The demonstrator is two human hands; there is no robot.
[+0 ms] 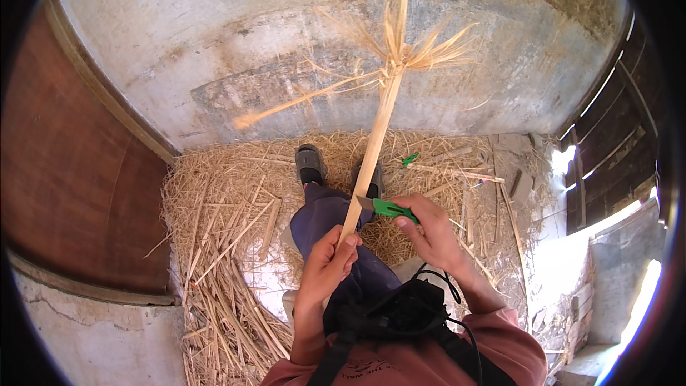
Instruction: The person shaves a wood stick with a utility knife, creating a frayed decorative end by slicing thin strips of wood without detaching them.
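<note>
left hand (326,263) clenched on stalk (371,157), low end, stalk upright over my legs | right hand (427,232) grasping green knife (386,208), blade touching stalk | risk: blade may slip toward my left fingers | straw (221,243) on floor

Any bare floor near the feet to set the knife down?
Little. One pale bare patch lies left of the left hand, bordered by split stalks and the trouser leg. Straw litter crowds around the shoes. The right hand holds the green knife at the stalk.
</note>
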